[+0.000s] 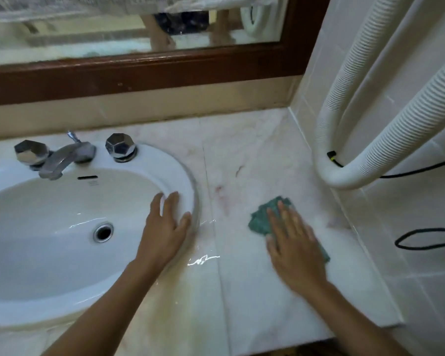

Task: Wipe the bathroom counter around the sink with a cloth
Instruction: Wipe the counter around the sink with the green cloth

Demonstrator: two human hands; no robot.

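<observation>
The small green cloth (263,219) lies on the pale marble counter (242,291), right of the white oval sink (188,181). The right hand (296,250) presses it with flat, spread fingers and does not grip, so the cloth could slide out or bunch up. The left hand (165,227) rests straight-fingered on the sink rim, and the shiny wet patch nearby could make it slip. The white ribbed hose (344,181) and tiled wall (396,227) close off the right. There is open room toward the back.
</observation>
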